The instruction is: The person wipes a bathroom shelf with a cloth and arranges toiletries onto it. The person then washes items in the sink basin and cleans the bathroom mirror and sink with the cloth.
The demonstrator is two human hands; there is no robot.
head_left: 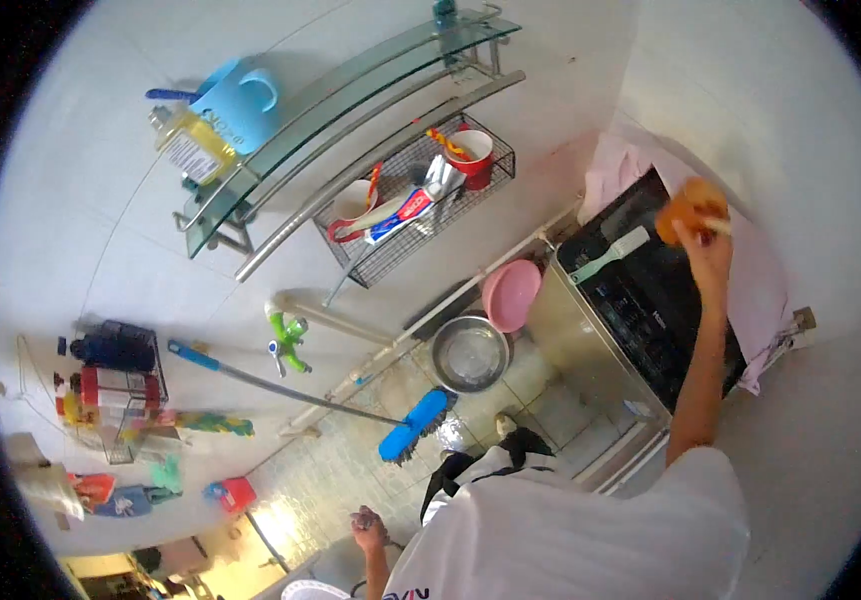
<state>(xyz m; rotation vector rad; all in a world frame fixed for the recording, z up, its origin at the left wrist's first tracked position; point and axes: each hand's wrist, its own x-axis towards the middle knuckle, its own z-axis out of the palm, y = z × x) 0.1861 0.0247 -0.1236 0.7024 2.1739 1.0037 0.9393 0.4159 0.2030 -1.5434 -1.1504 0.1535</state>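
Fingers of the right hand [708, 250] are closed around an orange-brown item [688, 205], which has a short pale piece sticking out beside them. This item is above the far end of a washing machine [590, 325] with a black top and a metallic side; whether it touches anything beneath cannot be told. The right arm reaches out across the machine. On the black top lies a brush [610, 256], its pale green handle pointing away from the hand and its whitish head nearer to it. Pink cloth [758, 285] is bunched behind and around the machine's far edge.

The left hand [370, 527] is low and well apart from the machine, its fingers curled in; whether they grip something cannot be told.

On the tiled floor [370, 475], a round metal basin [471, 355] is beside a pink basin [512, 296], near the machine. A broom [415, 427] with a blue head stands tilted nearby, its handle slanting toward the wall below a green tap [290, 342]. Higher up, a wire basket [420, 245] holds cups and a toothpaste tube [402, 216], and a glass shelf [340, 105] carries a light blue mug [238, 108].
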